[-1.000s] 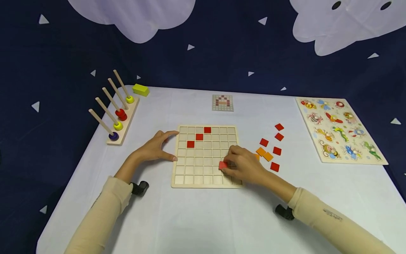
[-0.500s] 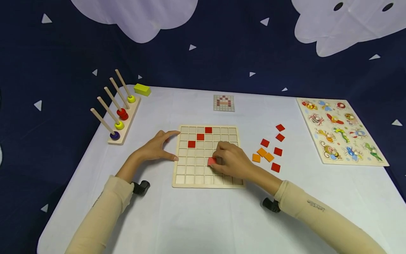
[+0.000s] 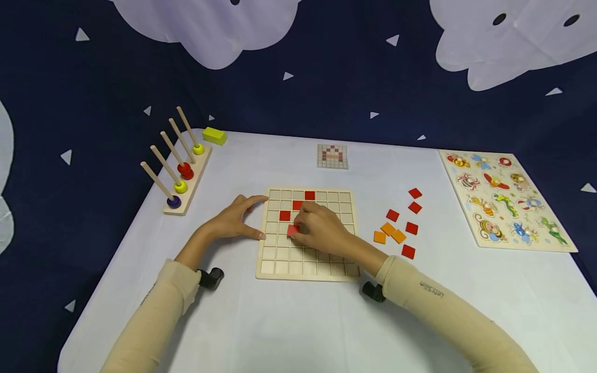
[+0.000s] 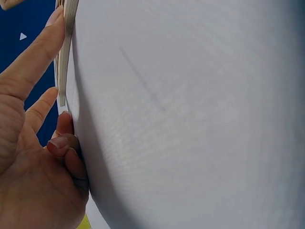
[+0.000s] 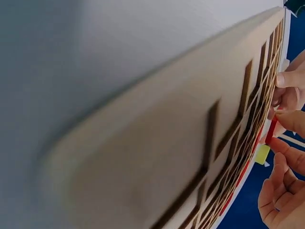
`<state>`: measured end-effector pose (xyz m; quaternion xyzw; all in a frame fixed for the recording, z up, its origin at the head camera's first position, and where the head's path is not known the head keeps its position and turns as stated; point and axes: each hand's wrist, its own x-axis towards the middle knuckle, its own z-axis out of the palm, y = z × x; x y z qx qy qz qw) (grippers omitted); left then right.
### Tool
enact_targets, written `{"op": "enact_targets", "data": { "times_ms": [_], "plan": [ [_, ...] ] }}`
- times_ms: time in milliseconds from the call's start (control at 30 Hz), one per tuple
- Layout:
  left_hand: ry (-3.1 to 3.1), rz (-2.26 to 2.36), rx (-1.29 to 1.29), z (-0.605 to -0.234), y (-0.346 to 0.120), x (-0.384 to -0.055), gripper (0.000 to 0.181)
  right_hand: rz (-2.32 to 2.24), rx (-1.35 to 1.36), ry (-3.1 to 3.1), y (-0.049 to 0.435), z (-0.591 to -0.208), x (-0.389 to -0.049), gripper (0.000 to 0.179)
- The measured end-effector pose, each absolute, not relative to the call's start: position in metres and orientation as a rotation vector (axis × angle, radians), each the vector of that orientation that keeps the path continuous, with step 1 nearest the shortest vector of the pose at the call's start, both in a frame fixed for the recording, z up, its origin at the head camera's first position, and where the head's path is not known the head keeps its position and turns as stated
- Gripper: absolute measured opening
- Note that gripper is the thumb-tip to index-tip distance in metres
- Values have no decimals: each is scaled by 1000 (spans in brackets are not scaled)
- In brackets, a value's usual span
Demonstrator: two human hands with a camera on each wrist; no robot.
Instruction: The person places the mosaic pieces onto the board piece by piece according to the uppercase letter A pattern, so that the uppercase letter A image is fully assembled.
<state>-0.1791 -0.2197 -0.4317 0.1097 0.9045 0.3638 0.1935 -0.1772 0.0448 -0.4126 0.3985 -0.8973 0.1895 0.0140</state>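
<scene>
A wooden grid board [image 3: 282,267] lies on the white table, with three red tiles, such as the red tile [image 3: 285,215], set in a diagonal in its upper cells. My right hand [image 3: 322,228] pinches another red square tile [image 3: 292,230] between thumb and fingers, over the left part of the grid. In the right wrist view this pinched tile [image 5: 271,130] appears edge-on, tilted up above the board [image 5: 143,143]. At the board's left edge rests my left hand [image 3: 235,220], thumb and index finger spread and touching the rim; its other fingers curl loosely in the left wrist view.
Loose red tiles [image 3: 412,228] and orange tiles [image 3: 387,228] lie right of the board. Behind it is a small pattern card [image 3: 332,156]. A peg stacker [image 3: 186,191] and yellow block [image 3: 214,135] stand back left; an insect puzzle [image 3: 506,199] lies at right.
My right hand has carried the pinched red tile leftward and slightly up across the board, from its right side to near the left columns. The left hand stays at the board's edge.
</scene>
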Motion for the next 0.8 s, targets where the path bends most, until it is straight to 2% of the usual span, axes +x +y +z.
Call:
{"op": "enact_targets", "data": {
  "times_ms": [800],
  "plan": [
    [2550,1014,302,-434,-220,-180,100,658,1121,-2996,20,-420,-185,19]
  ]
}}
